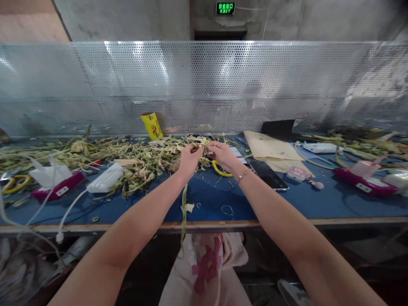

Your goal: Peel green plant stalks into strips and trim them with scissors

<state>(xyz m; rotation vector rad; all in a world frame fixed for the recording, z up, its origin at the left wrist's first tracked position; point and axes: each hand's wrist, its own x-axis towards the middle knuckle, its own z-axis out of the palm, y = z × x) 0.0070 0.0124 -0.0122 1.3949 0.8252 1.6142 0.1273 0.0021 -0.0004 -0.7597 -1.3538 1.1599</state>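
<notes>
My left hand (190,159) and my right hand (222,155) meet over the blue tabletop, fingertips pinched close together. Between them is a pale green piece of wilted plant (205,143), mostly covered by the fingers. A long flat green leaf strip (184,208) hangs below my left hand and over the table's front edge; its upper end is hidden. To the left and behind my hands spreads a heap of withered plant stems and leaves (149,161). Under my right hand lies a yellow loop handle (219,170), probably of scissors.
A yellow can-like container (152,126) stands before the perforated metal screen (178,80). At right are a black phone (268,175), brown paper (274,146), a pink case (297,173) and a purple power strip (366,182). A white power bank (105,177) with cables lies left.
</notes>
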